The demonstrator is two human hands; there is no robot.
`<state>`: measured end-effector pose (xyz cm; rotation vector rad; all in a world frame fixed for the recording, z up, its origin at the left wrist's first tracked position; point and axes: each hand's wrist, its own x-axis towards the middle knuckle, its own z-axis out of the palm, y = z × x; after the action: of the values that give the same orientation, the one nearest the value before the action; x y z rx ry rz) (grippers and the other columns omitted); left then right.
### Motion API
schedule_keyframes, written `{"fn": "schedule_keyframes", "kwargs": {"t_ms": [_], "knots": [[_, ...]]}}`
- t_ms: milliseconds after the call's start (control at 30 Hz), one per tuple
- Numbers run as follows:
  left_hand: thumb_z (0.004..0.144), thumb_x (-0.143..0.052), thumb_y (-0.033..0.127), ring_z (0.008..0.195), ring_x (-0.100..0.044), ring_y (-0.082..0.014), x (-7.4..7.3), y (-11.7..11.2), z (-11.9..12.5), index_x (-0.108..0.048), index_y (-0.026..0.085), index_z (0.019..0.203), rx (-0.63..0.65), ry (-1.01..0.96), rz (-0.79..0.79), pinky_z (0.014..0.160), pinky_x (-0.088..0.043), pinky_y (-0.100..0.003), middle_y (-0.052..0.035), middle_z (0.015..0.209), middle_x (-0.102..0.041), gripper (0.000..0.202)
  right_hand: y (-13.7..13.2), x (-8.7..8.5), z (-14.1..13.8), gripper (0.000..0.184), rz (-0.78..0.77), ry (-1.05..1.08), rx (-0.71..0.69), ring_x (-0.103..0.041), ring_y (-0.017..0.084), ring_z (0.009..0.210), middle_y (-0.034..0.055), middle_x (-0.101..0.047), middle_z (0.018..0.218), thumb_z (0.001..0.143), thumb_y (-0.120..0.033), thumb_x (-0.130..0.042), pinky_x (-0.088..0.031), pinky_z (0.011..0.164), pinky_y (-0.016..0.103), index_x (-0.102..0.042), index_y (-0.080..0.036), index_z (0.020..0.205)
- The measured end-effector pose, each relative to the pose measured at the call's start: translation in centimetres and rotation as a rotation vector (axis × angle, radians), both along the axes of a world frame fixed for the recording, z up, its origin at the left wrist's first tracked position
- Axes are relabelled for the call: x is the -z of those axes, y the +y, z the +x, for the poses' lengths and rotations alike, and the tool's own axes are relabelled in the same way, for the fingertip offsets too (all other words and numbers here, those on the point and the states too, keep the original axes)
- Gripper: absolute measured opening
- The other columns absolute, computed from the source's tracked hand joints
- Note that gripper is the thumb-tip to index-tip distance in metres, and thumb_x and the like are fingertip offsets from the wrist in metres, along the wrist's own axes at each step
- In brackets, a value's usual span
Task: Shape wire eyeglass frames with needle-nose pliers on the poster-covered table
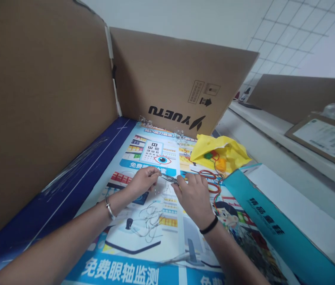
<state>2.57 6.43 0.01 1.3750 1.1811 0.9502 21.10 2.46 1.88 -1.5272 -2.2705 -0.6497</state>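
My left hand (144, 181) is pinched shut on the end of a thin wire or thread above a printed poster (143, 241) that covers the table. My right hand (193, 194) is closed around a small metal tool (169, 179), perhaps pliers or tweezers, whose tip points toward the left fingers. Both hands meet near the poster's middle. A tangle of thin wire (151, 218) lies on the poster just below them. I wear a silver bracelet on the left wrist and a black band on the right.
Tall cardboard walls (42, 103) stand at the left and back. A yellow cloth (219, 152) with coloured beads and red cord lies at the back right. A teal box (274, 229) sits at the right. Small clear pieces (180, 135) lie near the back wall.
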Motion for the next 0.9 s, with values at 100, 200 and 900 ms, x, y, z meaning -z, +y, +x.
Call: {"fn": "schedule_keyframes", "kwargs": {"t_ms": [100,200,900], "knots": [[0.074,-0.050,0.028,0.037,-0.043,-0.0057,0.1,0.1,0.0,-0.057,0.017,0.078,0.000,0.013,-0.003,0.037,-0.034,-0.016,0.0061,0.054,-0.048,0.014,-0.3,-0.2,-0.1,0.024,0.017,-0.019,0.026,-0.043,0.025,0.083,0.0103,-0.054,0.082,0.087,-0.040,-0.047,-0.026,0.071,0.038,-0.062,-0.021,0.089],[0.073,-0.049,0.025,0.038,-0.043,-0.0061,0.2,0.1,-0.1,-0.057,0.017,0.076,-0.007,0.025,0.007,0.037,-0.034,-0.016,0.0058,0.053,-0.048,0.012,-0.3,-0.3,0.0,0.024,0.030,-0.010,0.014,-0.042,0.025,0.082,0.0103,-0.054,0.082,0.087,-0.039,-0.046,-0.026,0.071,0.038,-0.062,-0.021,0.089],[0.072,-0.049,0.024,0.035,-0.039,-0.0065,0.3,0.0,0.2,-0.052,0.017,0.066,0.040,0.023,-0.017,0.037,-0.031,-0.017,0.0065,0.046,-0.046,0.009,1.0,0.9,1.8,0.026,0.006,0.103,-0.142,-0.046,0.022,0.083,0.0083,-0.058,0.084,0.088,-0.039,-0.045,-0.029,0.074,0.035,-0.062,-0.019,0.092]]}}
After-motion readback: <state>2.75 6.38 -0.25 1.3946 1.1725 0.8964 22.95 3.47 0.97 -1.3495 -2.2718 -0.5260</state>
